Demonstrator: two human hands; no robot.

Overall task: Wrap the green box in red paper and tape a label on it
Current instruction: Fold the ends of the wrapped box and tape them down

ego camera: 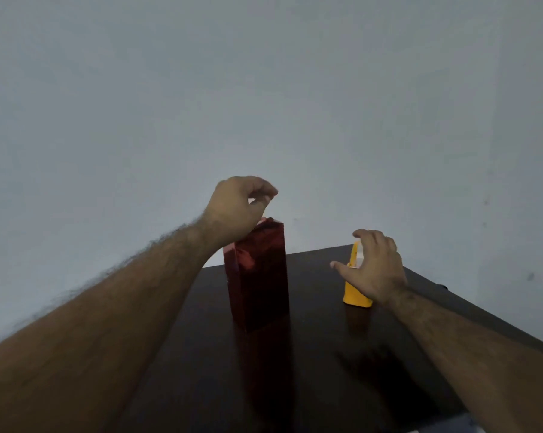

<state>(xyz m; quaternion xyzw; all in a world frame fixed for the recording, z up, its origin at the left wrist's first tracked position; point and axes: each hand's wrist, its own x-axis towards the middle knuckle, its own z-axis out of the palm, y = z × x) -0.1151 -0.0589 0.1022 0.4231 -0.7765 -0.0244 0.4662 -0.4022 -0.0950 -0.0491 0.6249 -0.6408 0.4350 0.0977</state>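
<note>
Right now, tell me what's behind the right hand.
A yellow tape dispenser stands on the dark table behind the right hand. The hand covers most of it, so any tape is hidden.

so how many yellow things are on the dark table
1: a yellow plastic tape dispenser stands right of the red-wrapped upright box, partly behind the right hand. More may be hidden.

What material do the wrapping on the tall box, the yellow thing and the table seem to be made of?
Wrapping on the box: glossy red paper or foil, judging by its bright patches and sharp creases. Yellow thing: probably smooth, matt plastic; even colour, rounded base. Table: dark polished wood or laminate; it mirrors the box faintly, and no grain is clear.
</note>
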